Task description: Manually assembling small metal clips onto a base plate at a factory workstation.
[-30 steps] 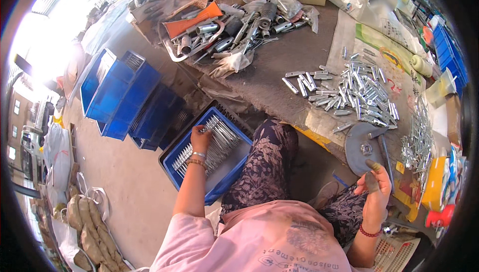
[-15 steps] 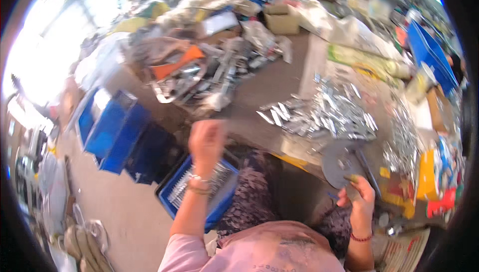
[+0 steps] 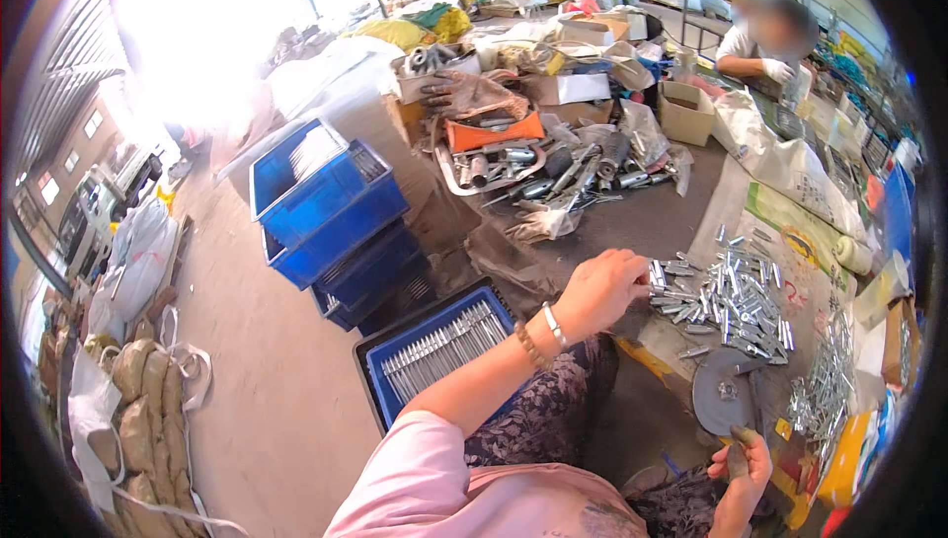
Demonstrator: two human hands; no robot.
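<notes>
My left hand (image 3: 604, 291) reaches across to the left edge of a pile of small silvery metal parts (image 3: 731, 291) on the bench. Its fingers are bent together, and anything between them is hidden. Low on the right, my right hand (image 3: 746, 469) has its thumb and fingers drawn together, with dark covers on some fingertips; whether it holds a small part cannot be made out. Just above that hand is a grey round plate (image 3: 713, 395) with a few tiny pieces on it. Beside my left forearm, a blue bin (image 3: 375, 365) holds rows of slim metal rods (image 3: 444, 345).
Stacked blue bins (image 3: 331, 217) stand at the left. Behind the pile lie an orange-edged tray (image 3: 494, 133), loose metal parts and a cardboard box (image 3: 684, 114). Thin metal pieces (image 3: 822, 390) lie at the right. A gloved co-worker (image 3: 765, 54) sits at the far right.
My left hand has moved right, from above the blue bin to the pile's edge. My right hand remains beside the round plate. The view has turned left.
</notes>
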